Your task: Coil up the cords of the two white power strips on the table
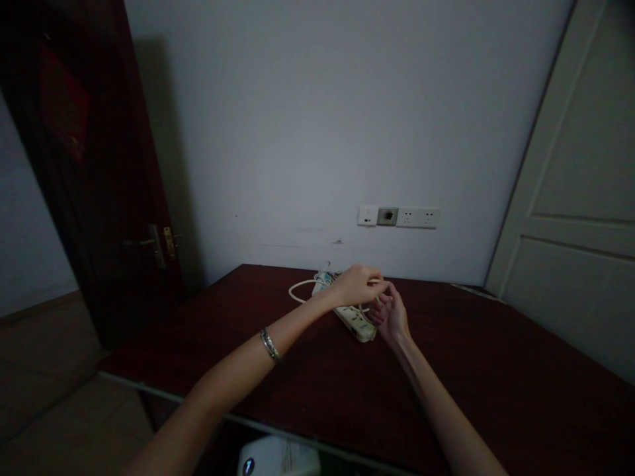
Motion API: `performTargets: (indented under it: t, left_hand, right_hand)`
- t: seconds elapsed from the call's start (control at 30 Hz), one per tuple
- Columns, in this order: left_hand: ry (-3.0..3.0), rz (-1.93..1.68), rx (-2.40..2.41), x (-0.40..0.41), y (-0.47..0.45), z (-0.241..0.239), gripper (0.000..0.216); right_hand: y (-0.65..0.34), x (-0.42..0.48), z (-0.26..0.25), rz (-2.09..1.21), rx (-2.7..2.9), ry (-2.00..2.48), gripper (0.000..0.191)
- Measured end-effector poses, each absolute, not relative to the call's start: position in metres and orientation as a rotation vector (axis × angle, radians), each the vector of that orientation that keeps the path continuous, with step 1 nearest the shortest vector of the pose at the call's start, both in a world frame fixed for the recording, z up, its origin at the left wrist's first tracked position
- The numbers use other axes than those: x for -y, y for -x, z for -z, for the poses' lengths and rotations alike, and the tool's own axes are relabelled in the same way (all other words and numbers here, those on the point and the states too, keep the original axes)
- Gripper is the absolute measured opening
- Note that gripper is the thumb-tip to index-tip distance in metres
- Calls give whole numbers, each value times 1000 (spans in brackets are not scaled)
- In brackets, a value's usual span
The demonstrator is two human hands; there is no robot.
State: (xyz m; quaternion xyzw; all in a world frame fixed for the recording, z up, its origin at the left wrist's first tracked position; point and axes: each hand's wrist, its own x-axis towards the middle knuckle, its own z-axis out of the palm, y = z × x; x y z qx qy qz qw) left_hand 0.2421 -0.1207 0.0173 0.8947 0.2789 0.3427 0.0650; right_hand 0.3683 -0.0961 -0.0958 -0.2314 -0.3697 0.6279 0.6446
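Note:
A white power strip (358,325) lies at a slant on the dark red table, its near end toward me. Around its far part a white power cord (299,283) is bunched, with one loop sticking out to the left. My left hand (356,285) reaches over the strip, fingers closed in a pinch on the cord. Just right of the strip, my right hand (391,314) has its fingers curled round the cord, its fingertips meeting those of my left hand. The left hand and forearm hide the middle of the strip and part of the cord.
The dark red table (278,377) stands against a pale wall. Wall sockets (417,217) sit above its back edge. A white device (280,456) is below the front edge. A dark door (99,172) stands at the left, a pale panelled door (570,198) at the right.

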Motion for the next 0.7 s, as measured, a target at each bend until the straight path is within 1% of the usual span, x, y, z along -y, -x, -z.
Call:
performTargets:
  t: [0.1,0.17,0.23,0.3,0.37,0.57,0.63,0.7]
  left_hand:
    - [-2677,-862,-664,128,-239,-3,26]
    - [-2542,-710,-608,127,-230,6,21]
    - [-2348,-483,-609,121,-217,15,17]
    - [-2135,-224,-595,111,-203,23,20]
    - [-1960,-85,-516,100,-192,31,24]
    - [-1619,-152,-389,76,-172,64,41]
    - [-1530,-306,-391,71,-171,76,44]
    - [-1441,-561,-450,66,-174,86,41]
  right_hand:
    - [-366,98,95,-1456,756,557,48]
    - [-365,99,94,-1456,763,584,42]
    - [-365,100,93,-1439,817,592,34]
    - [-366,101,92,-1425,863,589,28]
    - [-366,102,91,-1428,882,583,26]
    - [-365,106,90,-1412,931,532,23]
    - [-367,105,90,-1421,930,516,21]
    - [-369,105,90,-1434,948,501,20]
